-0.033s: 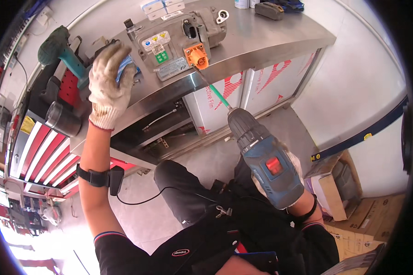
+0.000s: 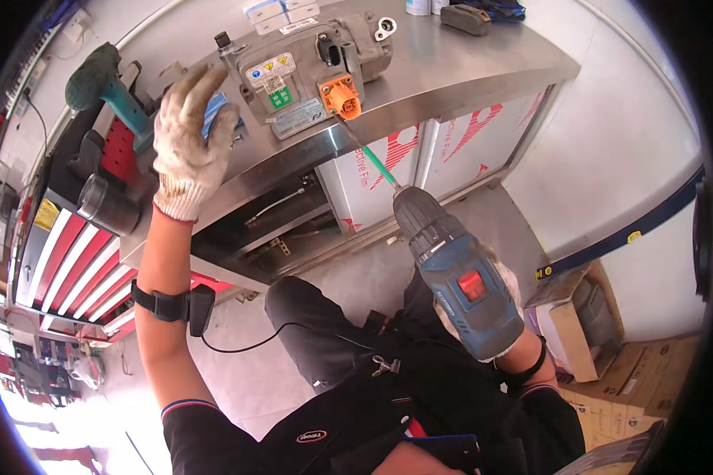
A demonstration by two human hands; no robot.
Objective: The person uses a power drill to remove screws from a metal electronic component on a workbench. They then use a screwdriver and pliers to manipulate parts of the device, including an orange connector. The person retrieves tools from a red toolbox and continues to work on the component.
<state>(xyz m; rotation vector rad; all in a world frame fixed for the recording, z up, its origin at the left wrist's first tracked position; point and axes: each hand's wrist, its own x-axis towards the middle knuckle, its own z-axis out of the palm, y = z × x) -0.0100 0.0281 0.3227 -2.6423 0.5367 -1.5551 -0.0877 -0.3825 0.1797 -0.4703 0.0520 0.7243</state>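
A blue cordless drill is held by my gloved right hand, its fingers mostly hidden under the tool body. From its black chuck a long bit with a green sleeve points up and left. The bit's tip is by the lower edge of an orange connector on a grey metal housing; whether they touch I cannot tell. My left hand, in a stained white glove, is raised at the bench edge, thumb apart from the fingers, holding nothing visible. Behind it shows part of a blue-and-white packet.
The housing sits on a steel workbench. Left of it stand a teal power tool, a dark metal cup and a red-and-white drawer cabinet. A battery pack lies at the back; an opened cardboard box is at lower right.
The fingers of my left hand have shifted slightly, curling a little. The drill and the housing stay where they were.
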